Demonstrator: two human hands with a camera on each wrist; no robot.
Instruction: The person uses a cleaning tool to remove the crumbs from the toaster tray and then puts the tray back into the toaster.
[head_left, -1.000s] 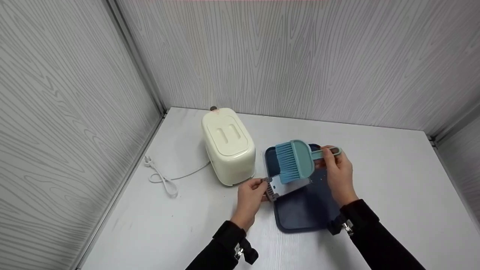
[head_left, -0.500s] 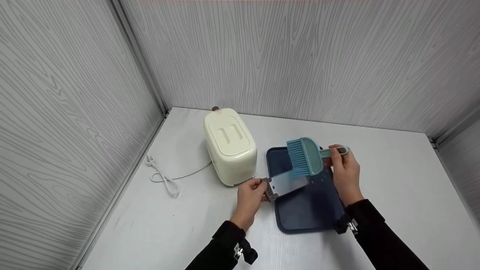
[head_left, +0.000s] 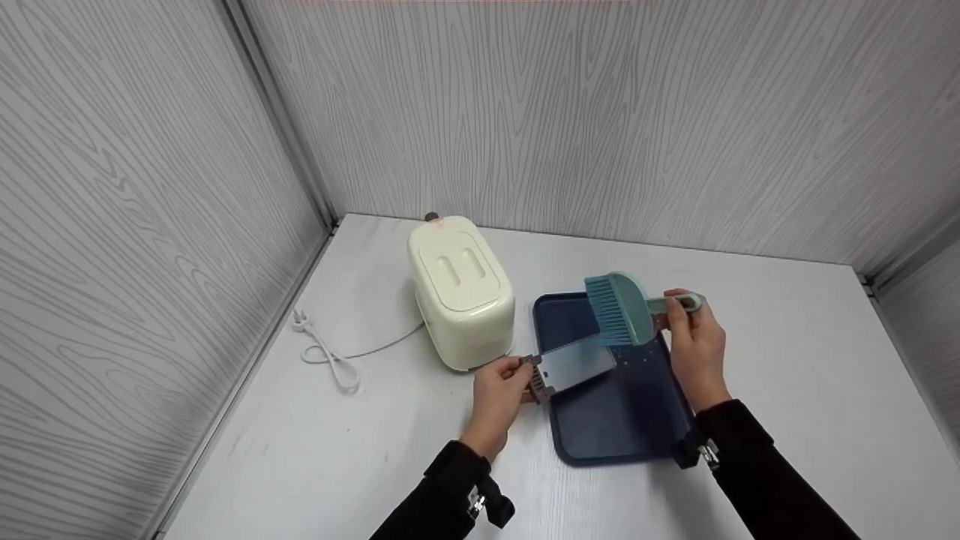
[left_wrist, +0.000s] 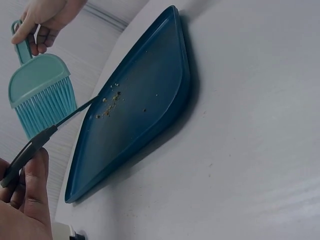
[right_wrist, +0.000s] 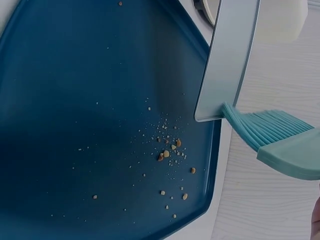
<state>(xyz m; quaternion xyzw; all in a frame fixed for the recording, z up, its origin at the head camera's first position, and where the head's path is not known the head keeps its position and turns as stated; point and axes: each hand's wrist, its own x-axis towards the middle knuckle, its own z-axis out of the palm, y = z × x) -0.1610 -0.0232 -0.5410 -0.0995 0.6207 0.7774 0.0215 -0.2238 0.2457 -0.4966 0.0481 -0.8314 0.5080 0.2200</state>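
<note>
My left hand [head_left: 497, 401] pinches the dark slotted end of a metal crumb tray [head_left: 576, 365], which is held tilted over a dark blue tray [head_left: 611, 435]. By its looped handle, my right hand [head_left: 696, 349] grips a teal brush [head_left: 636, 309]. In the right wrist view the bristles [right_wrist: 270, 127] bend against the far end of the crumb tray. Beneath that end, brown and pale crumbs [right_wrist: 166, 153] lie scattered on the blue tray. The crumb tray's surface looks bare apart from a faint haze.
A cream toaster [head_left: 469, 322] with a lidded top stands left of the blue tray. Its white cord and plug [head_left: 322, 345] lie farther left on the white table [head_left: 405, 465]. Grey wood-patterned walls [head_left: 570, 120] close off the back and sides.
The brush and right hand have moved right along the crumb tray to its far end, uncovering more of its surface. The left hand and crumb tray stay nearly in place.
</note>
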